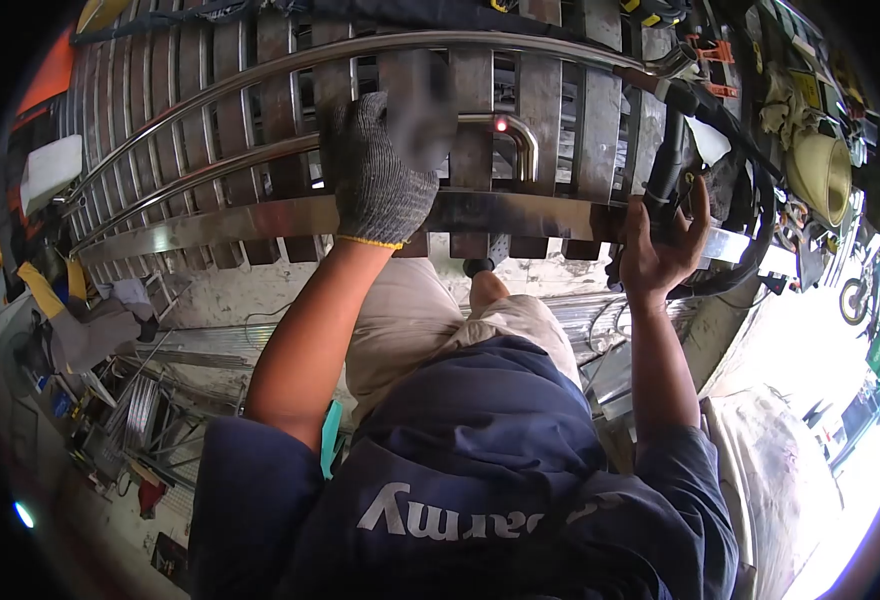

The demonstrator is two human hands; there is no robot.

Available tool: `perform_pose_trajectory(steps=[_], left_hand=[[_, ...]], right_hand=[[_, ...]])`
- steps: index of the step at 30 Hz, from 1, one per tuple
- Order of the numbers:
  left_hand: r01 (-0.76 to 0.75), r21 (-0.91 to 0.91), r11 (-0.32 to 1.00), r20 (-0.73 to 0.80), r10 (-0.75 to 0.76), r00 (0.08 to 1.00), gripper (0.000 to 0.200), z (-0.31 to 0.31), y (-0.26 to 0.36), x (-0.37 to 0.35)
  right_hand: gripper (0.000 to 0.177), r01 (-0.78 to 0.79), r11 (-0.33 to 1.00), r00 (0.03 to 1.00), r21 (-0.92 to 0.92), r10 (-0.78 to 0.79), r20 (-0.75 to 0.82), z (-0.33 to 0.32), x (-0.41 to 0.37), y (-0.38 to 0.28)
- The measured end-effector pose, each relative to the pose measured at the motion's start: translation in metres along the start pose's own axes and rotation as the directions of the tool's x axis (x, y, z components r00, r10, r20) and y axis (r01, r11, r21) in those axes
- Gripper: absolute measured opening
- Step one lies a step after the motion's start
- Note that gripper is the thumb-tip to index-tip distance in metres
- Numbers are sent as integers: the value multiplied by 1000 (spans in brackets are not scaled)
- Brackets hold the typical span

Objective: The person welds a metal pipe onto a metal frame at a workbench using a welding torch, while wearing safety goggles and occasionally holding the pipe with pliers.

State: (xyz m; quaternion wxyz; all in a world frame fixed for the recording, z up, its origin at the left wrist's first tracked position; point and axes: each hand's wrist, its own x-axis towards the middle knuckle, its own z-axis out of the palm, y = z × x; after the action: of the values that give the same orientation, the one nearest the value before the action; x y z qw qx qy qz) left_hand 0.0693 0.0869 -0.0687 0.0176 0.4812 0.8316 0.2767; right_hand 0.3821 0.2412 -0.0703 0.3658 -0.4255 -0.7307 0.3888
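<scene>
A stainless steel frame [260,225] of upright flat slats and curved tubes lies in front of me. My left hand [378,175], in a grey knit glove, grips one blurred upright slat [422,110] near the frame's middle. Just right of it, a bent tube end [526,140] shows a small glowing red spot [501,125]. My right hand [658,245] is bare and holds the black handle of a welding torch [672,165] at the frame's right end. The torch's black cable [750,200] loops around it. My knees in beige shorts [430,320] sit below the frame.
A beige mask or helmet [822,172] and orange clamps [715,50] lie among tools at the upper right. A scooter [855,295] stands at the far right in bright light. Metal offcuts and rags [110,340] litter the floor on the left.
</scene>
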Motion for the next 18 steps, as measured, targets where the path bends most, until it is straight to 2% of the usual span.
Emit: perform_pose_trajectory(steps=[1,6,9,18], left_hand=[[-7,2,1000,4,7,1000,33,-1,-1,1],[-33,2,999,20,33,999,38,-6,2,3],[3,-54,999,40,-1,999,40,-5,1,4],[-10,-44,999,53,13,999,32,-6,3,11]], right_hand=[[87,-143,984,990,103,141,21,-1,-4,-4],[82,-91,994,996,56,92,-11,1,-3,-4],[79,-94,993,995,64,96,-27,3,-4,-4],[74,-124,985,991,123,129,-29,4,-5,-5]])
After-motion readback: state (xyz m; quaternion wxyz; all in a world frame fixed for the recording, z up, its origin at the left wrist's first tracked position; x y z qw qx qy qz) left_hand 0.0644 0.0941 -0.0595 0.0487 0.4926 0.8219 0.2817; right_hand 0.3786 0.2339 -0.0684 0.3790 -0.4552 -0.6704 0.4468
